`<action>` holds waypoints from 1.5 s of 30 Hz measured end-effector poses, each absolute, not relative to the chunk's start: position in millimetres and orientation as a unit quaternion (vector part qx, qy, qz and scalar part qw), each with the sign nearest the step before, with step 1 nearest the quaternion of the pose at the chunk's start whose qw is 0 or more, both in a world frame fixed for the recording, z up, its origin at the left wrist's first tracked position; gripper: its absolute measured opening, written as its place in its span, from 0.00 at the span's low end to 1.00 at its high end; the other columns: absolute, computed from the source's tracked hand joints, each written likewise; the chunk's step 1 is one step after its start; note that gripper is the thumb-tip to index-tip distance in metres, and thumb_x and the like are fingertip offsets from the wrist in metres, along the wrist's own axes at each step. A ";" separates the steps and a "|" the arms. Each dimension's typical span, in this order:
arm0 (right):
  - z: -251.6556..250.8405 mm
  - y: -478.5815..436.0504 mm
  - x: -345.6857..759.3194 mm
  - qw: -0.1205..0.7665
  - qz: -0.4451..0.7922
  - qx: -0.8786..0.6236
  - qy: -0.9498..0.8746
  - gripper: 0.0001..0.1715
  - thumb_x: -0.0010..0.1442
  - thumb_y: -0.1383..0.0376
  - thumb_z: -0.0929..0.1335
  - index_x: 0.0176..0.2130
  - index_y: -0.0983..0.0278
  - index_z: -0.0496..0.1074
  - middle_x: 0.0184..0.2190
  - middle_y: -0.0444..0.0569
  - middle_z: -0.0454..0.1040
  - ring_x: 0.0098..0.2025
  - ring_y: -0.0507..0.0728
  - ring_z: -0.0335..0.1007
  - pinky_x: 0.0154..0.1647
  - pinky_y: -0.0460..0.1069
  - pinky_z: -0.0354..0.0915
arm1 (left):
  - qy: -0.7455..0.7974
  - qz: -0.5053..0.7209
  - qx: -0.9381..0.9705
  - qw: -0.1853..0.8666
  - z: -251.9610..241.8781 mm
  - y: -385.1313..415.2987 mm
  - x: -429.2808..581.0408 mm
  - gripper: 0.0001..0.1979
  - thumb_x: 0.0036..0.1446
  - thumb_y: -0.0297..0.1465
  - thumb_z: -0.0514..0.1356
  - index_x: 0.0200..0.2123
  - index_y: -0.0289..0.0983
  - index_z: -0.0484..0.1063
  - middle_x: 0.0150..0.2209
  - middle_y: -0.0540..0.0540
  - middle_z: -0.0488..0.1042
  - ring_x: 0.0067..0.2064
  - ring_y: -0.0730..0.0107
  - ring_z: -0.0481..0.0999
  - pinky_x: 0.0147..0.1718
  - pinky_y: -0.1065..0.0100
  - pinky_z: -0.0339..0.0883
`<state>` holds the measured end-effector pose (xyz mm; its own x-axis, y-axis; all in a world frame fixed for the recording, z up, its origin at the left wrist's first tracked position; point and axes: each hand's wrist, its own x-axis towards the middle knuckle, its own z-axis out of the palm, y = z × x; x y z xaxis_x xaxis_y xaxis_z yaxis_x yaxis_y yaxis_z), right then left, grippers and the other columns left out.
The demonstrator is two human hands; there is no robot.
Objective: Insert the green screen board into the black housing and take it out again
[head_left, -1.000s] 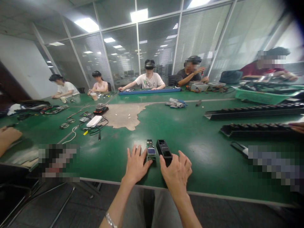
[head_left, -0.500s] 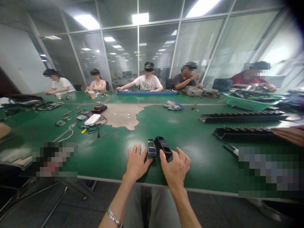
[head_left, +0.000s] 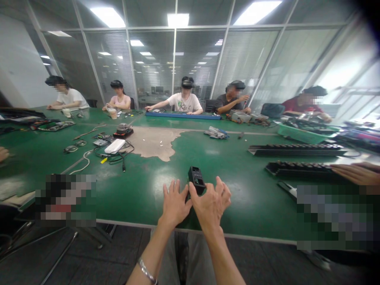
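Observation:
A small black plastic case (head_left: 196, 178) with rectangular openings rests on the green table in front of me. Bits of green circuit board show faintly through one opening; the rest of the board is hidden. My right hand (head_left: 210, 204) has its thumb and index finger around the near end of this case, the other fingers curled to the right. Flat on the tabletop, just left of the case, lies my left hand (head_left: 175, 202) with its fingers spread. Its fingertips come close to the case; I cannot tell whether they touch it.
Left of centre lie a white power bank (head_left: 115, 146), cables and a dark round device (head_left: 123, 130). On the right are black slotted rails (head_left: 297, 170) with another person's hand (head_left: 356, 172) on the nearer one. Several people sit along the far side by a green basket (head_left: 308, 132).
My right hand has moved left with the black case, which now sits where the open circuit board with its small screen lay. My left hand has barely moved and stays spread.

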<state>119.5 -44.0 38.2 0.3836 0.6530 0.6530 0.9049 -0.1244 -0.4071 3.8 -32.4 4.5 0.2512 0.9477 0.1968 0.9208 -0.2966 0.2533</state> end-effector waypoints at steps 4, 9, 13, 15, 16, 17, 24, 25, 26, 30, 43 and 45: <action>33.0 -42.3 118.5 0.379 -0.155 -0.740 -0.534 0.28 0.57 0.45 0.66 0.38 0.67 0.75 0.62 0.67 0.60 0.63 0.72 0.50 0.57 0.67 0.52 | 0.592 0.156 0.790 0.044 5.3 -32.5 3.9 0.28 0.67 0.49 0.47 0.67 0.51 0.56 0.69 0.41 0.55 0.70 0.44 0.47 0.65 0.35 0.36; 26.7 -43.6 118.0 0.374 -0.144 -0.739 -0.541 0.27 0.57 0.46 0.66 0.38 0.67 0.75 0.63 0.68 0.60 0.64 0.73 0.48 0.57 0.68 0.51 | 0.591 0.154 0.791 0.041 5.2 -32.5 4.2 0.27 0.66 0.47 0.49 0.65 0.49 0.60 0.69 0.41 0.55 0.70 0.44 0.48 0.65 0.36 0.36; 17.7 -48.2 118.7 0.366 -0.142 -0.743 -0.542 0.28 0.57 0.44 0.66 0.38 0.67 0.75 0.63 0.68 0.60 0.63 0.73 0.49 0.57 0.67 0.51 | 0.585 0.152 0.795 0.040 4.1 -31.4 3.2 0.30 0.64 0.47 0.51 0.66 0.44 0.59 0.70 0.40 0.54 0.70 0.44 0.47 0.66 0.37 0.36; 12.0 -50.1 120.0 0.358 -0.141 -0.746 -0.544 0.29 0.57 0.44 0.66 0.39 0.67 0.75 0.63 0.67 0.60 0.63 0.73 0.50 0.57 0.67 0.51 | 0.585 0.152 0.796 0.042 3.4 -30.6 2.9 0.32 0.63 0.48 0.51 0.67 0.41 0.59 0.70 0.39 0.53 0.71 0.43 0.47 0.66 0.37 0.36; 8.9 -50.7 120.8 0.351 -0.139 -0.749 -0.545 0.29 0.57 0.44 0.66 0.40 0.67 0.75 0.63 0.67 0.60 0.63 0.73 0.51 0.57 0.66 0.52 | 0.585 0.152 0.796 0.043 3.1 -30.3 3.0 0.33 0.62 0.49 0.51 0.67 0.40 0.59 0.70 0.38 0.53 0.71 0.43 0.46 0.66 0.38 0.35; 5.8 -51.1 121.6 0.341 -0.134 -0.752 -0.547 0.29 0.57 0.44 0.66 0.41 0.67 0.75 0.63 0.67 0.60 0.63 0.73 0.52 0.58 0.66 0.52 | 0.585 0.152 0.795 0.043 2.8 -30.0 3.1 0.34 0.62 0.49 0.51 0.67 0.39 0.59 0.70 0.38 0.53 0.71 0.44 0.46 0.66 0.38 0.35; -12.7 -52.9 134.3 0.297 -0.070 -0.739 -0.601 0.43 0.61 0.41 0.62 0.56 0.73 0.69 0.59 0.70 0.65 0.62 0.72 0.58 0.60 0.64 0.52 | 0.584 0.148 0.797 0.039 2.7 -29.3 3.6 0.34 0.63 0.49 0.50 0.67 0.38 0.59 0.70 0.38 0.53 0.71 0.45 0.47 0.67 0.39 0.35; -13.5 -55.4 139.0 0.305 -0.061 -0.722 -0.618 0.44 0.62 0.41 0.61 0.59 0.74 0.67 0.60 0.70 0.65 0.63 0.71 0.57 0.60 0.63 0.52 | 0.584 0.148 0.797 0.039 2.8 -29.3 3.4 0.35 0.63 0.50 0.50 0.67 0.38 0.59 0.70 0.38 0.53 0.71 0.45 0.47 0.67 0.39 0.35; -13.5 -58.9 144.8 0.319 -0.053 -0.702 -0.635 0.44 0.63 0.42 0.61 0.60 0.75 0.65 0.61 0.70 0.64 0.63 0.70 0.57 0.60 0.63 0.53 | 0.585 0.150 0.797 0.038 2.9 -29.3 3.2 0.35 0.63 0.52 0.49 0.67 0.38 0.59 0.70 0.38 0.53 0.71 0.45 0.47 0.67 0.39 0.35; -11.1 -80.9 175.1 0.430 -0.030 -0.636 -0.640 0.27 0.68 0.50 0.59 0.52 0.67 0.70 0.53 0.61 0.71 0.56 0.62 0.63 0.56 0.56 0.59 | 0.585 0.157 0.795 0.045 2.3 -28.8 3.4 0.40 0.61 0.58 0.48 0.67 0.38 0.59 0.70 0.37 0.53 0.71 0.44 0.46 0.67 0.39 0.33; 1.5 -65.6 222.9 0.503 0.298 -0.603 -0.543 0.28 0.54 0.55 0.71 0.18 0.60 0.50 0.16 0.37 0.48 0.21 0.48 0.43 0.24 0.47 0.42 | 0.483 0.511 0.698 0.137 5.5 -31.5 0.2 0.15 0.66 0.35 0.52 0.52 0.39 0.70 0.55 0.40 0.72 0.57 0.59 0.71 0.58 0.57 0.64; 7.7 -58.7 239.6 0.561 0.509 -0.490 -0.431 0.32 0.59 0.48 0.67 0.19 0.58 0.46 0.16 0.35 0.43 0.19 0.48 0.35 0.20 0.47 0.38 | 0.504 0.529 0.660 0.176 4.1 -29.6 0.9 0.14 0.66 0.36 0.52 0.49 0.39 0.72 0.50 0.41 0.74 0.50 0.61 0.75 0.50 0.60 0.70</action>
